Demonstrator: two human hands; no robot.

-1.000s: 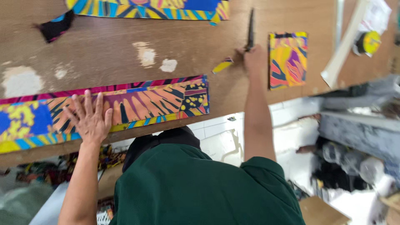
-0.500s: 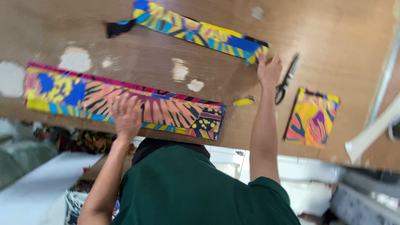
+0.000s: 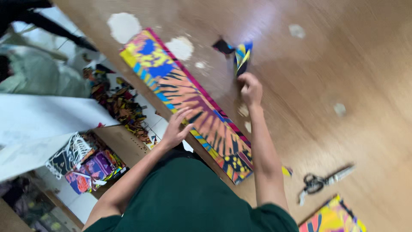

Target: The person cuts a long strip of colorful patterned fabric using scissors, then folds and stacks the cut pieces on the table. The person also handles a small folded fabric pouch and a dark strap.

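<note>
Your left hand (image 3: pixel 177 126) lies flat, fingers spread, on the near edge of the long patterned fabric strip (image 3: pixel 189 101), at about the strip's middle. It presses down and grips nothing. Your right hand (image 3: pixel 250 88) is closed on one end of a second, narrower fabric strip (image 3: pixel 241 57), which stands lifted and blurred just above the fist; I cannot tell how much of it the fingers enclose.

The long strip runs diagonally along the near edge of the wooden table (image 3: pixel 352 64), its near end close to the table's lip beside your green-sleeved body. To the right and far side the table is bare brown wood with a few pale worn patches, leaving wide room around the right hand. A pair of scissors (image 3: pixel 324 181) lies well apart from both hands at the near right, and a square fabric piece (image 3: pixel 332 219) in yellow, pink and blue lies just nearer than them at the frame's bottom edge. A small yellow scrap (image 3: pixel 286 171) shows beside your right forearm.

Left of the table, below its edge, sit stacked patterned bundles (image 3: pixel 88 165) and loose fabric offcuts (image 3: pixel 118 105) on the floor.

Against half a second ago, the narrow strip has left the table surface and your right hand has moved from beside the scissors to hold it; the left hand stays on the long strip.
</note>
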